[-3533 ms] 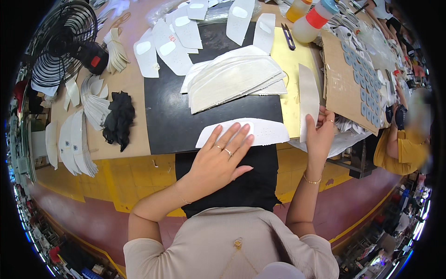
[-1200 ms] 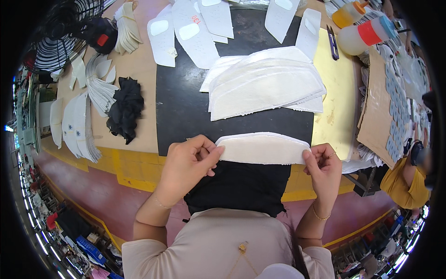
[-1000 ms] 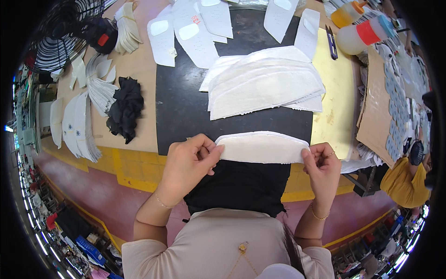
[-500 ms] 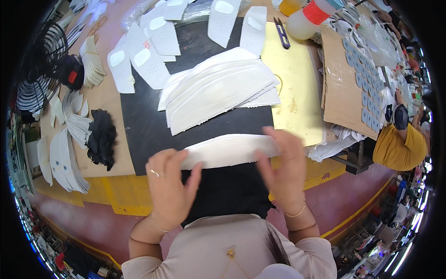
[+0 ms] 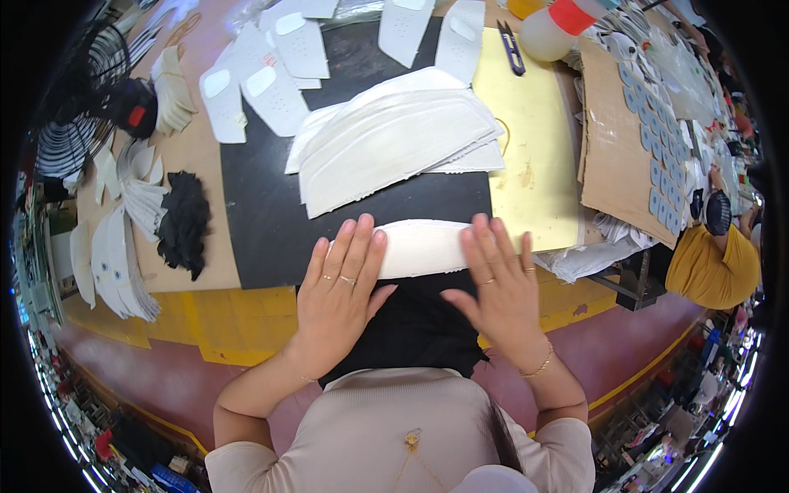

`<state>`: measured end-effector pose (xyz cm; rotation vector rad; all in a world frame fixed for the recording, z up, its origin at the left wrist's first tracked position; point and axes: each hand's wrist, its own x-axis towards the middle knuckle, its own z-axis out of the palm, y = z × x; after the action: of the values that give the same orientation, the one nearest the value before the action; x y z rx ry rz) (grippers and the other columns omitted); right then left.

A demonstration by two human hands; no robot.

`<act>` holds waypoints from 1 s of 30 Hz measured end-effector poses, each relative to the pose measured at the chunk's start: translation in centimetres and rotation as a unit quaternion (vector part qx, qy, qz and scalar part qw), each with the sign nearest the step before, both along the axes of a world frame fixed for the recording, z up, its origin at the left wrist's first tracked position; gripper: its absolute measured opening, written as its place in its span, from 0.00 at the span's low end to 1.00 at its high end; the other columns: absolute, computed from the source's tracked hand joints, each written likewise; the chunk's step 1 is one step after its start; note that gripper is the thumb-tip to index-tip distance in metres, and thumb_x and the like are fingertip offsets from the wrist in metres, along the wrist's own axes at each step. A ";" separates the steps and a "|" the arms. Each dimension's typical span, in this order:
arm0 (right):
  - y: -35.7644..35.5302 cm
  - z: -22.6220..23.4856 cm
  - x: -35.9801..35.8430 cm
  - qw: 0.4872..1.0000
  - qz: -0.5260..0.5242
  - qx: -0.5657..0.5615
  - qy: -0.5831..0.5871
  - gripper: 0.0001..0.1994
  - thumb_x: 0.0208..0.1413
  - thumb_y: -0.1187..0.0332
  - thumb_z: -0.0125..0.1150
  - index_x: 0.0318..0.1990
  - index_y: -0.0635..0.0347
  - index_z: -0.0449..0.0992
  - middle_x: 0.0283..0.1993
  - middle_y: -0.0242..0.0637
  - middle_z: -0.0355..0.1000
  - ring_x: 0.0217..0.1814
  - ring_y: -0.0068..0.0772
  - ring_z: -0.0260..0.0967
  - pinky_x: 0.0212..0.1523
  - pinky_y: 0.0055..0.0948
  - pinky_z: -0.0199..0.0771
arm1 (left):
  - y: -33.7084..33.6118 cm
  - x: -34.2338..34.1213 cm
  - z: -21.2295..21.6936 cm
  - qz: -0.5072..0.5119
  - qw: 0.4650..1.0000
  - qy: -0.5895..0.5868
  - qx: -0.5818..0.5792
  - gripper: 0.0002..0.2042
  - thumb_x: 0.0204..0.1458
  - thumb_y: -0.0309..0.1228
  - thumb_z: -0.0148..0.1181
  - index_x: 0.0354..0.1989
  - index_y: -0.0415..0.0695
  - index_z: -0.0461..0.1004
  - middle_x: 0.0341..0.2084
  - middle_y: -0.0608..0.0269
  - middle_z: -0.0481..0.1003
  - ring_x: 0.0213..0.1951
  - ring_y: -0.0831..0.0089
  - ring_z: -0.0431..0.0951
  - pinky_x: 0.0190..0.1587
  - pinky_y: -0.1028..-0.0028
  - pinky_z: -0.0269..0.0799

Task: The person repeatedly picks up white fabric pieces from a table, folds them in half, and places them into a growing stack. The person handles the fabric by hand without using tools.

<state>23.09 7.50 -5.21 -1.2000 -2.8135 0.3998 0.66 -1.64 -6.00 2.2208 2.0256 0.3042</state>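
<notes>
beige ribbed top | rings: left hand (image 5: 335,300), right hand (image 5: 501,286) | gold bracelet

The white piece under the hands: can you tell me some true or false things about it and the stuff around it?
1. Both hands, left and right, lie flat on the white piece. True.
2. The piece lies on the yellow sheet. False: it lies on the black mat.
3. A stack of white pieces sits behind it. True.
4. The scissors are in the right hand. False: they lie on the yellow sheet.
</notes>
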 end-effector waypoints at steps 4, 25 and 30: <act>0.5 0.0 1.6 0.994 -0.104 0.018 0.014 0.41 0.53 0.48 0.61 0.70 0.60 0.54 0.74 0.45 0.51 0.77 0.46 0.44 0.73 0.58 0.32 | 0.0 -0.3 0.5 0.001 0.999 -0.046 -0.015 0.42 0.46 0.47 0.67 0.67 0.38 0.57 0.67 0.48 0.57 0.68 0.54 0.56 0.67 0.55 0.53; -1.4 0.9 -8.4 0.987 0.113 0.037 0.109 0.37 0.48 0.59 0.69 0.66 0.58 0.63 0.69 0.42 0.59 0.73 0.45 0.51 0.71 0.48 0.42 | -6.9 -2.2 1.5 0.305 0.656 -0.667 -0.177 0.18 0.63 0.39 0.53 0.54 0.38 0.71 0.39 0.56 0.78 0.33 0.72 0.81 0.34 0.77 0.78; -1.4 0.6 -8.1 0.983 0.116 0.003 0.141 0.29 0.49 0.66 0.68 0.60 0.57 0.70 0.65 0.41 0.63 0.71 0.46 0.55 0.70 0.48 0.47 | -4.8 -0.1 -1.6 0.268 0.506 -0.811 -0.122 0.19 0.65 0.39 0.51 0.56 0.36 0.68 0.40 0.53 0.78 0.37 0.66 0.83 0.38 0.74 0.81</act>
<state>15.03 6.11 -4.57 -0.7462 -2.7050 0.5282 0.61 -6.45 -7.57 0.2346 1.1390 1.3255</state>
